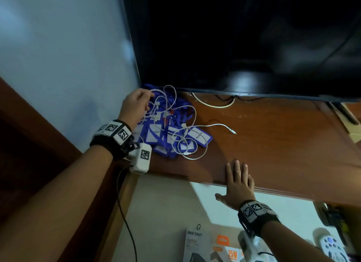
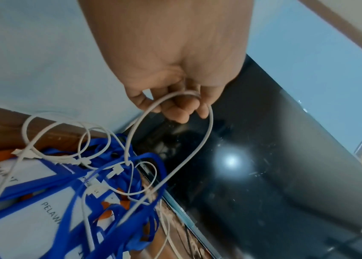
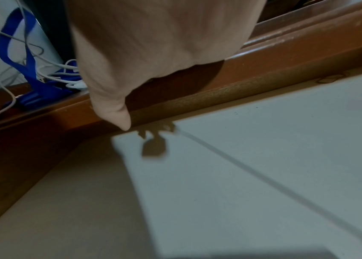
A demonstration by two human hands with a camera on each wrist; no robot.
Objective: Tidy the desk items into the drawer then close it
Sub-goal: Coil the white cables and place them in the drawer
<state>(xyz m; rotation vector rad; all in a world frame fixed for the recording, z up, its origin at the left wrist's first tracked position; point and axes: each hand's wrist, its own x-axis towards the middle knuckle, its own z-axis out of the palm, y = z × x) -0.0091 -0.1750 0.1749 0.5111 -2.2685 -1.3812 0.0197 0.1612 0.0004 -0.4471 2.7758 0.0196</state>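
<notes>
A tangle of white cable [image 1: 172,113] lies over a heap of blue lanyards with white name cards [image 1: 172,136] at the back left of the brown desk [image 1: 273,144]. My left hand [image 1: 136,103] pinches a loop of the white cable [image 2: 171,112] between curled fingers [image 2: 179,112] and holds it above the lanyards [image 2: 69,192]. My right hand [image 1: 237,180] lies flat on the desk's front edge with straight fingers, the thumb [image 3: 118,115] hanging over the edge. The cable's free plug end [image 1: 233,132] rests on the bare desk. The open drawer's pale floor [image 1: 166,207] lies below the desk edge.
A large dark screen [image 1: 244,43] stands along the back of the desk, close behind the heap. In the drawer lie boxed chargers [image 1: 211,246] and a white remote-like device [image 1: 332,248]. A blue-white wall [image 1: 58,56] closes the left side.
</notes>
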